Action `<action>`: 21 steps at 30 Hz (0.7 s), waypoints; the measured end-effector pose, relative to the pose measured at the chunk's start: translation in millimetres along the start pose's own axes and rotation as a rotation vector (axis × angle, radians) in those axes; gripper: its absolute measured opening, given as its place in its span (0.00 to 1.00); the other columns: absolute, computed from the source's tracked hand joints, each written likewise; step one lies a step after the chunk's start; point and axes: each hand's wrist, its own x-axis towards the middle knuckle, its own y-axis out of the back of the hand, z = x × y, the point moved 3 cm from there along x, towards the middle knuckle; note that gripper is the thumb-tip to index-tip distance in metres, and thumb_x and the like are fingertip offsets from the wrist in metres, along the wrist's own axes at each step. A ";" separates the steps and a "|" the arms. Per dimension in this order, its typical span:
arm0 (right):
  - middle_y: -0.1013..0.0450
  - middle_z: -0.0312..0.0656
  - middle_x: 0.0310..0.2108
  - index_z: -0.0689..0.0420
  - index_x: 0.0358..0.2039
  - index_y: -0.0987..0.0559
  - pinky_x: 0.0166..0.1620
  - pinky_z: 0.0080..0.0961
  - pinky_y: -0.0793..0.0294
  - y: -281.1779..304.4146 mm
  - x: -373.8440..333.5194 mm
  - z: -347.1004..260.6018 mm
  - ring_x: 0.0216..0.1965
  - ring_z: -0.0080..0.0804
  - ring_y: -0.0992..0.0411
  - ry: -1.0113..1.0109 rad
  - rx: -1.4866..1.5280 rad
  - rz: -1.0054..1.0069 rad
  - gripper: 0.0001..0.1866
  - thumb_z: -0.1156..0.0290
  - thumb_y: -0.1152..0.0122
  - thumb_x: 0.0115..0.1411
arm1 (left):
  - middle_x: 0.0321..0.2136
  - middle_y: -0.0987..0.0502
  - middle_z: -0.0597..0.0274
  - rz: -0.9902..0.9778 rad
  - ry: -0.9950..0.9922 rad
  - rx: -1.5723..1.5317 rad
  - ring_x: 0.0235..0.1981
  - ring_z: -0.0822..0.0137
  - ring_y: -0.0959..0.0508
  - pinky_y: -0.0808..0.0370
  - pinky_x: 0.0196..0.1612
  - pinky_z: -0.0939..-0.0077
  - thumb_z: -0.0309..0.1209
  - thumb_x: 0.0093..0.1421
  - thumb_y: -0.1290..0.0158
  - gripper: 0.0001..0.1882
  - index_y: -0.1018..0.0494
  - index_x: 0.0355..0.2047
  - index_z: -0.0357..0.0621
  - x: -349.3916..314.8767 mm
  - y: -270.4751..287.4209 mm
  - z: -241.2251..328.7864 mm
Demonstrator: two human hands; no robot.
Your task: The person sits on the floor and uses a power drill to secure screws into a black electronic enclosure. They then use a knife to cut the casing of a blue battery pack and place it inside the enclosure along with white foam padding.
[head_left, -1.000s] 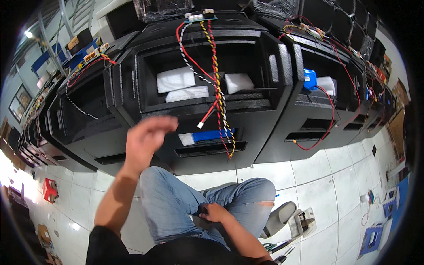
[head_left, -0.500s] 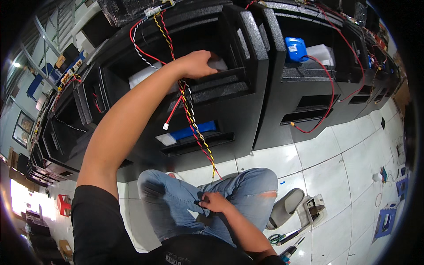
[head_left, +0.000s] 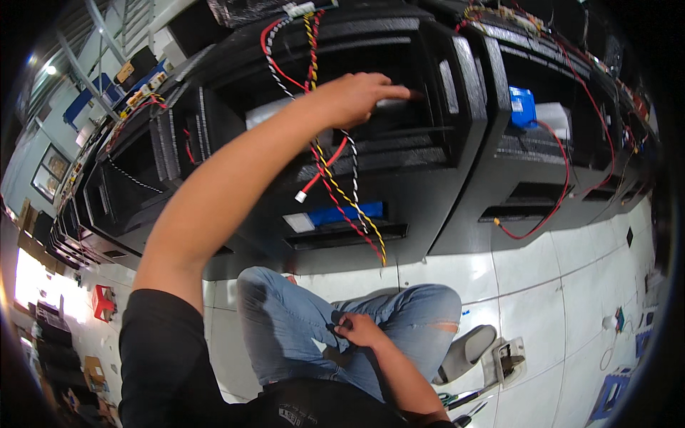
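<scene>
My left hand (head_left: 353, 98) reaches into the upper opening of a black cabinet (head_left: 442, 207), its index finger stretched out toward the right and the other fingers partly hidden. A pale, flat piece (head_left: 265, 114) lies in the opening, partly behind my forearm. Twisted red, yellow, black and white wires (head_left: 325, 160) hang down the front beside my wrist, one red lead ending in a white connector (head_left: 300, 196). Below, a blue pack (head_left: 332, 214) rests in a slot. My right hand (head_left: 362, 330) lies on my lap, closed around a small dark object (head_left: 342, 324) whose kind I cannot make out.
To the right, another black cabinet holds a blue battery pack (head_left: 523, 107) with a red cable (head_left: 567, 167). A grey slipper (head_left: 467, 351), a pale tray (head_left: 509, 360) and tools (head_left: 467, 403) lie on the tiled floor. A red stool (head_left: 103, 303) stands far left.
My view has shifted, so the cabinets sit farther right. My left hand's index finger now stretches out to the right; before, the hand was bent downward. My right hand stays on my lap.
</scene>
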 end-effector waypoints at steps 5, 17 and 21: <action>0.18 0.50 0.31 0.58 0.40 0.17 0.42 0.39 0.21 -4.3 -4.2 5.1 0.36 0.48 0.18 -0.038 -0.023 -0.005 0.23 0.50 0.31 0.56 | 0.47 0.21 0.46 -0.061 0.115 -0.089 0.47 0.43 0.20 0.21 0.50 0.52 0.37 0.58 0.39 0.28 0.29 0.59 0.52 -10.7 -5.4 13.6; 0.17 0.51 0.34 0.60 0.43 0.18 0.45 0.40 0.20 0.8 -13.1 -3.4 0.38 0.48 0.18 -0.038 -0.122 0.063 0.23 0.53 0.31 0.57 | 0.55 0.27 0.53 0.839 0.442 -1.276 0.56 0.62 0.24 0.24 0.57 0.64 0.24 0.52 0.34 0.39 0.38 0.63 0.39 -148.2 89.1 70.1; 0.19 0.48 0.28 0.61 0.42 0.19 0.38 0.33 0.21 7.4 -19.5 -31.4 0.31 0.37 0.19 0.099 -0.022 0.175 0.19 0.59 0.30 0.59 | 0.60 0.29 0.51 0.829 0.640 -1.722 0.62 0.58 0.28 0.34 0.67 0.59 0.23 0.55 0.35 0.40 0.41 0.65 0.32 -231.8 36.0 140.1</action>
